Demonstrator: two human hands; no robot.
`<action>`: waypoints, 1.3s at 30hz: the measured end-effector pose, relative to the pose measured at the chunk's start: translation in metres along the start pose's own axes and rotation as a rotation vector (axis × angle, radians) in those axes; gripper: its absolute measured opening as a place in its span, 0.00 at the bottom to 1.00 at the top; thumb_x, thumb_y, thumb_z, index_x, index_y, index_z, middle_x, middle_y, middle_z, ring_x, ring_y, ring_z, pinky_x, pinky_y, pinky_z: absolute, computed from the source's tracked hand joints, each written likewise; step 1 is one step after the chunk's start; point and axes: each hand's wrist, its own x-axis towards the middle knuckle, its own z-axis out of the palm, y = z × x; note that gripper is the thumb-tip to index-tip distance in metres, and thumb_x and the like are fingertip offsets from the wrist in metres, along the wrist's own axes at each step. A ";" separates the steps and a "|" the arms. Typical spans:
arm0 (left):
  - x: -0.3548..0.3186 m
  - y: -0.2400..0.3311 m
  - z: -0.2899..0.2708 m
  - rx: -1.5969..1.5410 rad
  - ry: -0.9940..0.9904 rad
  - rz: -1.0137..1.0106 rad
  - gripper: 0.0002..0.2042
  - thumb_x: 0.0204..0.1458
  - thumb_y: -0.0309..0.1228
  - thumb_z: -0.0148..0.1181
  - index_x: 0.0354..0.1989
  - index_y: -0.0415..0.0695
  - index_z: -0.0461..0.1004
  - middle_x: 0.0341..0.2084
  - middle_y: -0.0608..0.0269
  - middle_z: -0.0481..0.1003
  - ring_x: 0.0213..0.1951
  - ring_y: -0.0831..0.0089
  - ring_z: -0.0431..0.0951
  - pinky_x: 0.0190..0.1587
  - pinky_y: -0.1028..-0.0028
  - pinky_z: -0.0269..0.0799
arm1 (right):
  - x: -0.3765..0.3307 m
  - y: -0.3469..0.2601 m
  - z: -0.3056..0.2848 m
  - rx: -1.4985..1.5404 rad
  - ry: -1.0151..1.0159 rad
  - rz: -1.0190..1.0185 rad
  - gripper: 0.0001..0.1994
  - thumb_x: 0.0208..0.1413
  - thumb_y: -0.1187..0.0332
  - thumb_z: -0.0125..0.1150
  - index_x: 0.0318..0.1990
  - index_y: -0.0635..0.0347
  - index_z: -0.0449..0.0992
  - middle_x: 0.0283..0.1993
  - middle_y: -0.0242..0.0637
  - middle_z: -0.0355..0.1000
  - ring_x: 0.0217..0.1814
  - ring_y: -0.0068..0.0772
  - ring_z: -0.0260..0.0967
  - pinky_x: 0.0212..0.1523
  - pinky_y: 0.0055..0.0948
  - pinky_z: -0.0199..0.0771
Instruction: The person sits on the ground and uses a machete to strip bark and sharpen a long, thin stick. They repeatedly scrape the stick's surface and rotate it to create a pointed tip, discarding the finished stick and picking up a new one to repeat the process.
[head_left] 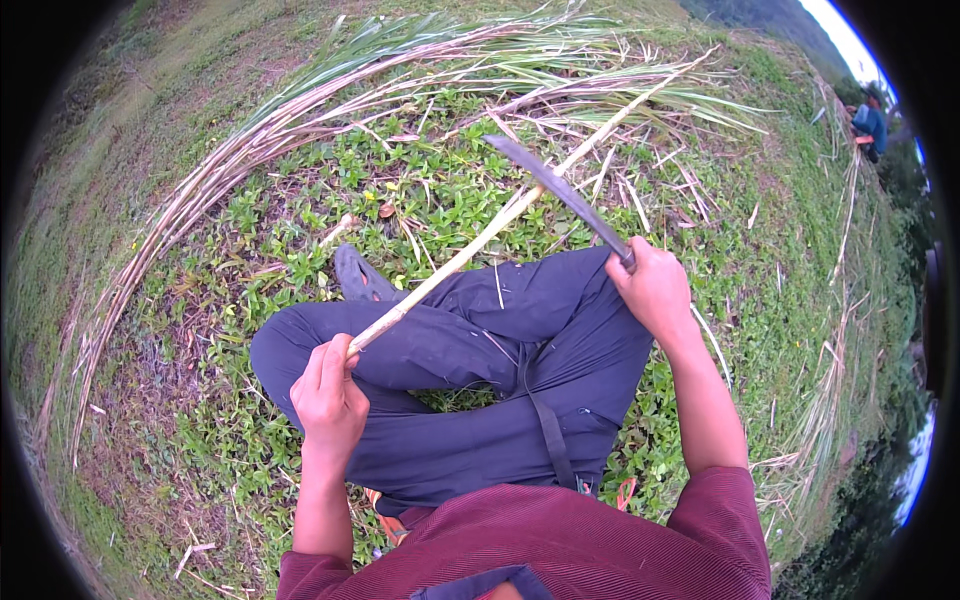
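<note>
A: ok, what's the sketchy part here? Looks like a pale stalk (450,268) with a dark curved knife (585,207) crossing it.

B: A skid, imo. That stalk looks smooth and stiff, so a blade meeting it at a shallow angle might slide instead of bite. If it runs down toward the near end, the left hand (330,398) and the legs (440,345) are right in line.

A: How's the grip tho?

B: Left hand pinches the near end between thumb and fingers, by the left knee (283,338). I only see that one end held, so the stalk could twist or swing if the knife shoves it. Right hand (655,288) is wrapped around the knife's grip end, fingers curled in. Can't tell which edge is sharp, or whether it's biting in or just resting there.

A: And which way does the stalk point?

B: Long axis runs on a slant: near end at the left hand, thin end away from the body and off to the right, by the pile of leafy stalks (400,62). In between it passes over the legs and ground plants (260,225). No idea if the far tip touches the pile. Knife crosses that line, tip aimed forward and left.
</note>
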 end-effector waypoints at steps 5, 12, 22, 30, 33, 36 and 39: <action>0.004 0.020 -0.007 -0.272 -0.268 -0.445 0.08 0.63 0.20 0.54 0.49 0.35 0.72 0.27 0.61 0.71 0.24 0.78 0.72 0.27 0.76 0.70 | -0.022 -0.029 -0.011 -0.069 -0.177 -0.252 0.17 0.55 0.54 0.65 0.32 0.59 0.70 0.28 0.44 0.78 0.30 0.51 0.78 0.32 0.49 0.78; 0.011 0.025 0.007 -0.100 -0.401 -0.186 0.14 0.62 0.36 0.62 0.47 0.37 0.73 0.20 0.61 0.69 0.20 0.72 0.71 0.26 0.70 0.69 | -0.029 -0.023 0.004 -0.016 -0.141 -0.228 0.16 0.52 0.57 0.67 0.32 0.59 0.71 0.27 0.42 0.77 0.29 0.49 0.78 0.31 0.46 0.77; 0.005 0.031 0.024 -1.502 -1.136 -1.295 0.19 0.72 0.43 0.39 0.43 0.38 0.68 0.18 0.64 0.65 0.13 0.75 0.67 0.10 0.76 0.63 | -0.030 0.001 -0.017 -0.166 -0.251 -0.335 0.17 0.52 0.54 0.67 0.33 0.58 0.71 0.28 0.41 0.77 0.29 0.49 0.78 0.31 0.46 0.77; 0.014 0.043 0.022 -0.843 -0.939 -1.034 0.20 0.70 0.45 0.48 0.27 0.45 0.68 0.13 0.80 0.54 0.15 0.88 0.50 0.16 0.81 0.44 | 0.004 0.030 -0.002 -0.105 -0.217 -0.181 0.18 0.56 0.52 0.64 0.34 0.60 0.73 0.29 0.46 0.77 0.31 0.53 0.78 0.36 0.50 0.78; 0.034 0.032 0.005 -1.122 -0.890 -1.143 0.21 0.70 0.45 0.48 0.26 0.45 0.67 0.12 0.79 0.54 0.13 0.88 0.49 0.15 0.80 0.43 | 0.041 0.057 -0.006 -0.118 -0.118 0.004 0.17 0.57 0.54 0.62 0.34 0.63 0.76 0.29 0.50 0.77 0.33 0.54 0.78 0.39 0.50 0.79; 0.046 0.029 0.002 -1.118 -0.822 -1.123 0.21 0.70 0.45 0.48 0.26 0.44 0.66 0.11 0.78 0.52 0.11 0.87 0.48 0.13 0.80 0.42 | 0.072 0.093 -0.001 -0.060 -0.017 0.204 0.19 0.58 0.53 0.59 0.36 0.64 0.78 0.31 0.53 0.78 0.35 0.56 0.78 0.41 0.51 0.78; 0.046 0.025 -0.003 -1.053 -0.774 -1.094 0.21 0.70 0.45 0.49 0.26 0.44 0.66 0.12 0.79 0.54 0.12 0.87 0.48 0.14 0.80 0.43 | 0.067 0.079 0.008 0.011 -0.141 0.138 0.18 0.57 0.53 0.60 0.36 0.63 0.78 0.31 0.52 0.78 0.35 0.56 0.78 0.42 0.51 0.78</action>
